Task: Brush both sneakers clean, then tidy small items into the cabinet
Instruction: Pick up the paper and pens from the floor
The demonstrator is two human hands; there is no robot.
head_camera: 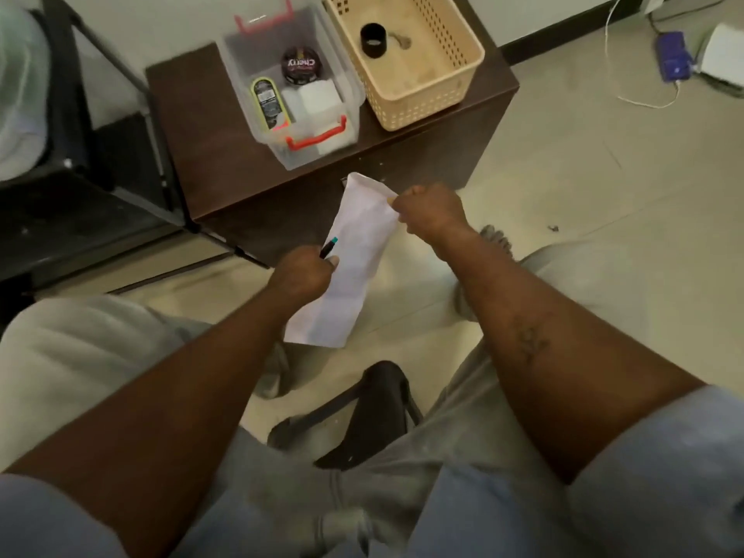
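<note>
Lap point(362, 497); left hand point(302, 271) around pen point(328, 247), right hand point(428, 211) in pinch on paper point(354, 267); tiled floor point(604, 195), dark cabinet point(193, 134).

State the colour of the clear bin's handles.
Red handles; the head view shows them best.

Just beyond the left hand point(304, 271) gripping a pen point(328, 247) and the right hand point(428, 213) pinching the paper point(354, 259) stands a dark brown cabinet point(189, 122). On its top, beyond the left hand, sits a clear plastic box point(306, 155) with red handles. Just beside it, beyond the right hand, is a beige perforated basket point(422, 108). Under both grips lies the tiled floor point(604, 187). A small dark scrap point(553, 227) lies right of the right hand, and a blue device point(674, 56) with a white cable point(644, 102) lies well beyond.
</note>
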